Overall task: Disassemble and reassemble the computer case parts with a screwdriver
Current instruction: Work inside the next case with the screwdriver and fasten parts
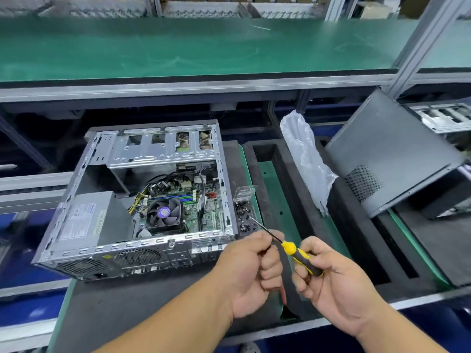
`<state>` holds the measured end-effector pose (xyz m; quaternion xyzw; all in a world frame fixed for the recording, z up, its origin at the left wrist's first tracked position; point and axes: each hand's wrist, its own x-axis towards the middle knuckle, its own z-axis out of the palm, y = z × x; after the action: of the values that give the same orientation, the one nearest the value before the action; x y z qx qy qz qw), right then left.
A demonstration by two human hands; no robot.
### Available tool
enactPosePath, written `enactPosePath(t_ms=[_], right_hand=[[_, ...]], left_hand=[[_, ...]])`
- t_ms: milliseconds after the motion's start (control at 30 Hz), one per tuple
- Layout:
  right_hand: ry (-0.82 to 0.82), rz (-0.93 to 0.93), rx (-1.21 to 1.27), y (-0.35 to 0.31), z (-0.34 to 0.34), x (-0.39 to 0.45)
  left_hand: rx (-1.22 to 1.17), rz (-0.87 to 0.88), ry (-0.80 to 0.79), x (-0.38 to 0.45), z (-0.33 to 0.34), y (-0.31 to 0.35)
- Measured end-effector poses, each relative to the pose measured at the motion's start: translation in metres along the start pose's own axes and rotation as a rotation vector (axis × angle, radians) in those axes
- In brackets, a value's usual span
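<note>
Computer case of grey metal (142,197), open on its side with the motherboard showing, lies on the dark foam mat at the left part of the desk (114,309). The right hand (328,284) is curled around the handle of the yellow and black screwdriver (293,250). The left hand (251,271) pinches its thin shaft. The tip points into the pile of small black screws (243,216) just beside the case's right wall. To do this well, I think the tip should catch one screw only, then carry it slowly.
</note>
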<state>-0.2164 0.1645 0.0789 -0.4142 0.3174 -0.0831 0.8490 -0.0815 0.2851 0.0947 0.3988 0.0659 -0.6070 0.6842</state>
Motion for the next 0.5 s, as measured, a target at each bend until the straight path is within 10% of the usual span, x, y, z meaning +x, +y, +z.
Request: enactPosePath(t_ms=[500], right_hand=[[0.076,-0.097,-0.022,0.067,0.133,-0.035]], left_hand=[[-0.135,0.325,0.178,-0.093,-0.093,0.061]])
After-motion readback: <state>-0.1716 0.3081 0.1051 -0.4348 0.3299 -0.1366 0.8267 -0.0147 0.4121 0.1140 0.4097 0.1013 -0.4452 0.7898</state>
